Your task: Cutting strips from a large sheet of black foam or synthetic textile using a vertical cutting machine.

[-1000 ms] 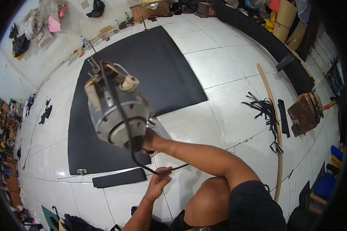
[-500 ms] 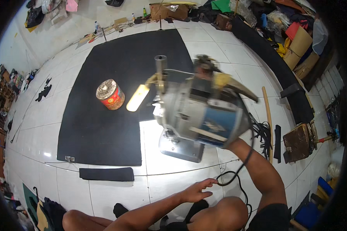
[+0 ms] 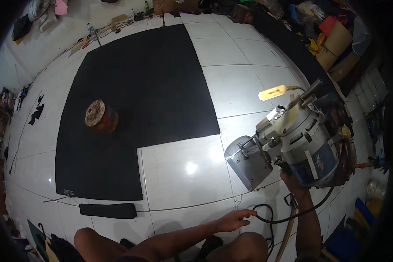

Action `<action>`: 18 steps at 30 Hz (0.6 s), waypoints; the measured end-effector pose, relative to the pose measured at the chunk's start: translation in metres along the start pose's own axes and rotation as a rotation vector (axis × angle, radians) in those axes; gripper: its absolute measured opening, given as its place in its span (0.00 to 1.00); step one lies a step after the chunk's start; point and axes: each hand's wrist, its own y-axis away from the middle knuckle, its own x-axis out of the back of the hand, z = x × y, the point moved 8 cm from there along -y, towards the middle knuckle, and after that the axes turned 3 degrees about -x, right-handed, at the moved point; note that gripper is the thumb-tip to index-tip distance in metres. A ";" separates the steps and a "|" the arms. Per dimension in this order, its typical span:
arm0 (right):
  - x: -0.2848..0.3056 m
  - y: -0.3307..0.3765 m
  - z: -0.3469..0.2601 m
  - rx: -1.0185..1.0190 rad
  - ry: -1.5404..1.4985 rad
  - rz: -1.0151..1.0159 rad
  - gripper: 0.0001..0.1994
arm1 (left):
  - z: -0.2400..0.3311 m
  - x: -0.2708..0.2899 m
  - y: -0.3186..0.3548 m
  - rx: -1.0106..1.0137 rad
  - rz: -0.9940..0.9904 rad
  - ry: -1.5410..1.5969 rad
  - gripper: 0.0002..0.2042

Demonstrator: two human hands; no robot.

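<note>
A fabric cutting machine [image 3: 301, 144] hangs tilted above the floor at the right, its flat metal base plate [image 3: 251, 166] turned left and its lamp [image 3: 273, 92] lit. My right hand [image 3: 294, 183] grips it from below; the machine's body covers most of those fingers. The black power cord [image 3: 301, 215] runs from the machine to my left hand [image 3: 236, 220], held at the fingertips over my lap. A large black fabric sheet [image 3: 161, 87] with a notched near corner lies on the floor. A rusty red can [image 3: 105, 120] stands on it.
A narrow black strip [image 3: 108, 210] lies by the sheet's near edge. A small metal weight [image 3: 68, 192] sits on its near-left corner. At the far right is a long black roll [image 3: 284, 48] beside piled scraps and cardboard [image 3: 336, 39]. Bottles [image 3: 90, 28] line the wall.
My right hand has swung the cutting machine to the right, away from the black sheet, and turned it. My left hand has shifted slightly right with the cord. The view has moved too.
</note>
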 end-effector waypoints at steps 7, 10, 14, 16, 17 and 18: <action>-0.015 -0.020 0.075 -0.068 0.054 0.328 0.19 | 0.017 0.092 0.015 0.086 0.455 -0.380 0.17; -0.029 -0.045 0.087 -0.038 0.315 0.371 0.19 | 0.047 0.141 0.065 0.272 0.595 -0.497 0.19; -0.036 -0.086 0.080 -0.150 0.085 0.227 0.27 | 0.137 0.186 0.160 0.636 0.371 -0.832 0.27; -0.062 -0.107 0.085 -0.315 -0.114 0.047 0.30 | 0.186 0.215 0.206 0.714 0.259 -1.146 0.29; -0.084 -0.114 0.105 -0.313 -0.107 0.055 0.30 | 0.209 0.231 0.217 0.719 0.224 -1.312 0.29; -0.105 -0.112 0.148 -0.279 0.073 0.142 0.31 | 0.238 0.246 0.215 0.669 0.263 -1.359 0.28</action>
